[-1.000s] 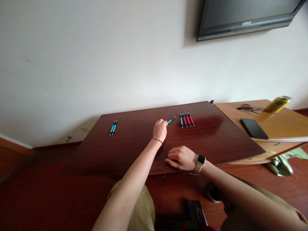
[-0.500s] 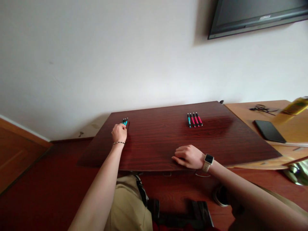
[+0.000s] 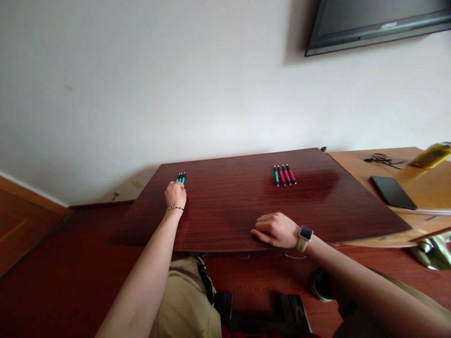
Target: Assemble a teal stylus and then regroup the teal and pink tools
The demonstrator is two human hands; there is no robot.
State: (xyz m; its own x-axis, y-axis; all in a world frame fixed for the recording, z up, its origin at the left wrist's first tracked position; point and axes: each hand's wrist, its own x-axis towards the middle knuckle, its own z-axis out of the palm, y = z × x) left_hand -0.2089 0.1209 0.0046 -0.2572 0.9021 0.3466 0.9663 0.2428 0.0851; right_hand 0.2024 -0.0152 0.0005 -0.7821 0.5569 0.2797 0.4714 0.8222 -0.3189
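Observation:
Three teal-and-black pens (image 3: 181,178) lie side by side at the far left of the dark red-brown table (image 3: 225,202). My left hand (image 3: 175,194) is closed over their near ends, its fingertips mostly hidden by the back of the hand. On the right part of the table is a row of pens: one teal pen (image 3: 276,176) and three pink pens (image 3: 286,175) beside it. My right hand (image 3: 276,229), with a watch at the wrist, rests near the front edge, fingers loosely curled and nothing seen in them.
A lighter wooden desk (image 3: 355,162) adjoins on the right, bearing a black phone-like slab (image 3: 393,192), a coiled black cable (image 3: 382,160) and a yellow bottle (image 3: 431,156). A screen (image 3: 380,23) hangs on the wall above.
The teal pens under my left hand look more evenly lined up and slightly further left. My right hand stays in place. The view has shifted slightly.

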